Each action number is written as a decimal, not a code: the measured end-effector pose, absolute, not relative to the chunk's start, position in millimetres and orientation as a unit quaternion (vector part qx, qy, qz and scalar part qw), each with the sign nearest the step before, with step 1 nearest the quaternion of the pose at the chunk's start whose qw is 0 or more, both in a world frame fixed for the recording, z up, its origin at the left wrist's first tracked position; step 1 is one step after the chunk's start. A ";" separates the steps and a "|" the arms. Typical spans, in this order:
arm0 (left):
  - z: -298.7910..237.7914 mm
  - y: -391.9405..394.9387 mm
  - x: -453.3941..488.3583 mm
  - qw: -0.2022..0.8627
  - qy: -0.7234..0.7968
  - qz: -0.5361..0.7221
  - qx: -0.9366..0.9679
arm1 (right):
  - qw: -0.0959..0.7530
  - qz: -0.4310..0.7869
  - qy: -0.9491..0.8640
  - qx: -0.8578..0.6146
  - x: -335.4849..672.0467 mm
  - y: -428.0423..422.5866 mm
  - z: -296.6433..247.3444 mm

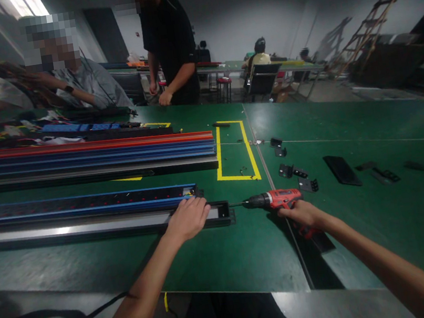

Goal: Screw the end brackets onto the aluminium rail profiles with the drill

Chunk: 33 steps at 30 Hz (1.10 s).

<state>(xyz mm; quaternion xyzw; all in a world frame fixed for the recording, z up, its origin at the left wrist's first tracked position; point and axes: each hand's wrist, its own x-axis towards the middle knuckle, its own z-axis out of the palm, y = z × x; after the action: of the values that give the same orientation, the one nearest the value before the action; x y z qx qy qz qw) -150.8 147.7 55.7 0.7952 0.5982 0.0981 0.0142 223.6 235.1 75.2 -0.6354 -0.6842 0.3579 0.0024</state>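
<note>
Red and black plastic makes up the one cordless drill (283, 197), held level above the green tabletop (220, 264) with its thin bit pointing left at the end of a long black channel (216, 223). Whether the bit touches that end cannot be told. The right hand (303, 213) is wrapped around the drill's handle. The left hand (189, 218) lies over the channel near the same end, fingers bent across its far edge; how firmly they grip cannot be told.

Two long channels lie side by side here. Inside the black one runs a single silver strip (87, 228), reaching almost to the end. Its neighbour, a blue-edged channel (82, 198), holds one dark strip dotted with red, and a small pale part (189, 190) sits at its right end. Farther back is a bundle of long orange, blue and black rails (155, 151), too tightly packed to count.

One yellow tape rectangle (251, 150) encloses a few tiny loose bits. Right of it lie five small black brackets (285, 170), two behind and three nearer, then one flat black slab (342, 170) and some dark pieces (385, 174). Beyond the table stands one co-worker in a black shirt (171, 43).
</note>
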 end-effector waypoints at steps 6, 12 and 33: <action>54.4 148.4 -150.8 0.008 0.596 0.087 0.798 | 0.017 0.366 -0.690 -0.625 225.9 236.2 71.6; 54.4 148.6 -150.4 0.005 0.598 0.089 0.796 | 0.013 0.349 -0.708 -0.613 225.9 237.4 72.9; 52.3 148.4 -151.9 0.005 0.596 0.103 0.797 | 0.002 0.365 -0.683 -0.632 224.4 235.6 72.9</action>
<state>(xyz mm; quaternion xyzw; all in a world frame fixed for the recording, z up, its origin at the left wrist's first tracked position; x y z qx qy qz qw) -151.9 148.4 52.3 0.7965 0.5957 0.1031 0.0054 224.4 235.6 72.9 -0.6324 -0.6834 0.3648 0.0018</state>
